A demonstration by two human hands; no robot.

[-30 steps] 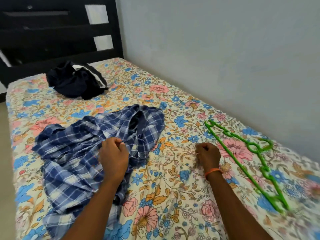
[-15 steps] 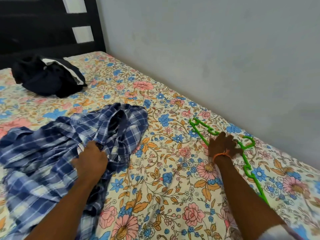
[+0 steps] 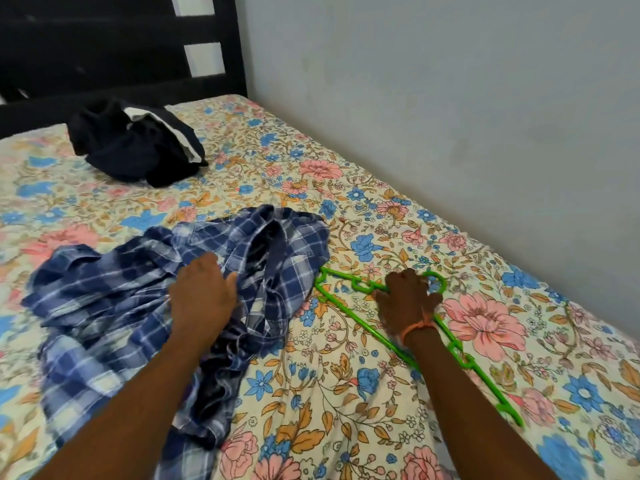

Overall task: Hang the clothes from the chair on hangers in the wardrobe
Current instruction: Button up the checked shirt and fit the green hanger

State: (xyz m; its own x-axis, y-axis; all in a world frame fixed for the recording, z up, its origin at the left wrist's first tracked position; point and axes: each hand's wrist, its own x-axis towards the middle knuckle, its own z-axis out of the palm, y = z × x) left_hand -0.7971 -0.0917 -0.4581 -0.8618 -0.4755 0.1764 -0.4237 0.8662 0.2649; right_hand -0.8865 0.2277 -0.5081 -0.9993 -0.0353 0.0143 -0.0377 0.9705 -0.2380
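1. a blue checked shirt [image 3: 166,306] is seen crumpled on the bed [image 3: 346,393], on the flowered sheet, near the left side of the view.
2. the left hand [image 3: 202,297] is laid on top of the shirt. its fingers are seen mostly straight, with the thumb spread out; whether any cloth is pinched under them cannot be told.
3. a green hanger [image 3: 460,355] is lying flat on the sheet, just beside the right edge of the shirt, and its left tip is touching or almost touching the cloth.
4. the right hand [image 3: 407,301] is placed on the hanger near the hook. its fingers are curled down over the green bar, so the hanger is gripped there. an orange band [image 3: 417,328] is worn on this wrist.
5. a dark bundle of clothes [image 3: 135,147] with a white stripe is found further away on the bed, near the black headboard [image 3: 104,46], well apart from the shirt.
6. the bed is set against a pale wall [image 3: 450,116] on the right.
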